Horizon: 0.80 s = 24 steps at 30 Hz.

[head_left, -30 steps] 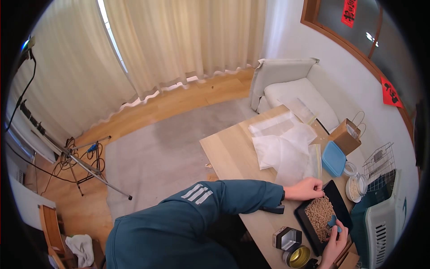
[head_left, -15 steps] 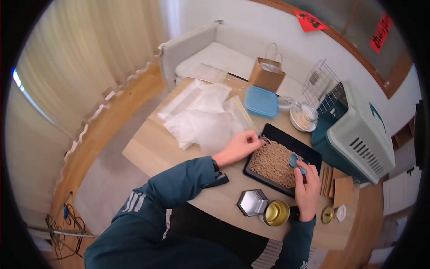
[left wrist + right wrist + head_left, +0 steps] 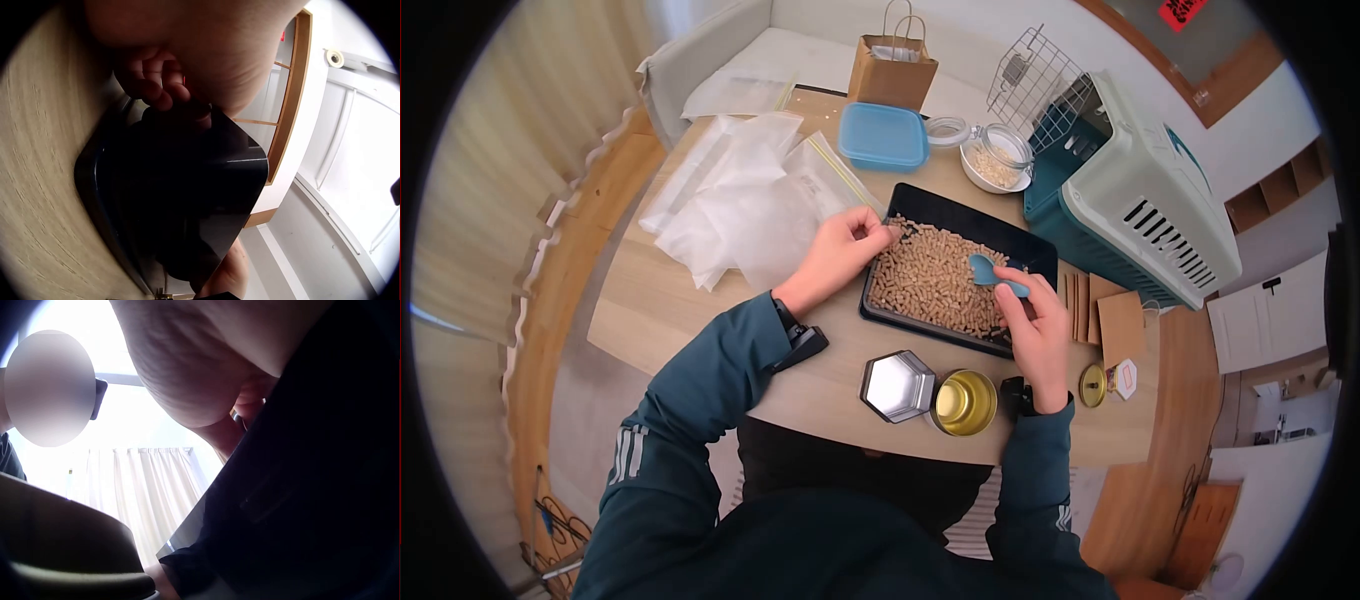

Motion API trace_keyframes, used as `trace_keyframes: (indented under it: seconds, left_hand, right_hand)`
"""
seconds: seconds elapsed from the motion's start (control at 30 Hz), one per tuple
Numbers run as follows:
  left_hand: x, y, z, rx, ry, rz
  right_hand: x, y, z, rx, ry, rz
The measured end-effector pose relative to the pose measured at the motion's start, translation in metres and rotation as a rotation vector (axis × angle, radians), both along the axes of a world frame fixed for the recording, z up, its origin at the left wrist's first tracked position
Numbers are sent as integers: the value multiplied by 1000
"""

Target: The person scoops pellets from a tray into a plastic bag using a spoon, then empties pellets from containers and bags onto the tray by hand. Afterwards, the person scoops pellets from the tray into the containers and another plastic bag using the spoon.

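Observation:
A black rectangular tray [image 3: 960, 210] stands on the table, much of its floor under a layer of tan pellets [image 3: 930, 280]. My left hand [image 3: 837, 256] grips the tray's left rim with thumb and curled fingers. In the left wrist view, those fingers [image 3: 165, 94] bend at the edge of the dark tray wall [image 3: 175, 169]. My right hand [image 3: 1040, 335] comes over the near right side and pinches the handle of a small blue scoop [image 3: 984, 268], whose bowl is at the pellets. In the right wrist view, the tray wall hides most of that hand.
In front stand a hexagonal tin [image 3: 897, 386] and a round gold-lined tin [image 3: 965, 402]. Beyond are a blue-lidded box [image 3: 884, 135], a glass jar lying in a white bowl [image 3: 997, 165], and a paper bag [image 3: 892, 72]. Plastic bags [image 3: 740, 205] lie left; a pet carrier [image 3: 1140, 190] stands right.
The head view has swung right and down, bringing the tray nearer the middle. My left hand stays at the tray's rim; the right keeps the blue scoop over the pellets.

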State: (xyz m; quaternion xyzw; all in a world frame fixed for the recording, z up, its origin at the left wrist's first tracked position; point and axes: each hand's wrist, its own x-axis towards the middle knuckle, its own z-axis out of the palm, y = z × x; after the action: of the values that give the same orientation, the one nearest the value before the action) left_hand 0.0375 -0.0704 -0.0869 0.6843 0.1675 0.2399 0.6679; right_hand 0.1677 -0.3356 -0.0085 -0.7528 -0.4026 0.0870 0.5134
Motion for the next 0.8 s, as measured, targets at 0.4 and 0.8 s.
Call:
trace_keyframes:
  seconds: [0.4, 0.8]
  left_hand:
    - [-1, -2, -1, -25, 35, -3]
    - [-2, -1, 1, -1, 30, -14]
  right_hand:
    - [2, -2, -2, 68, -1, -27]
    - [5, 0, -9, 23, 1, -55]
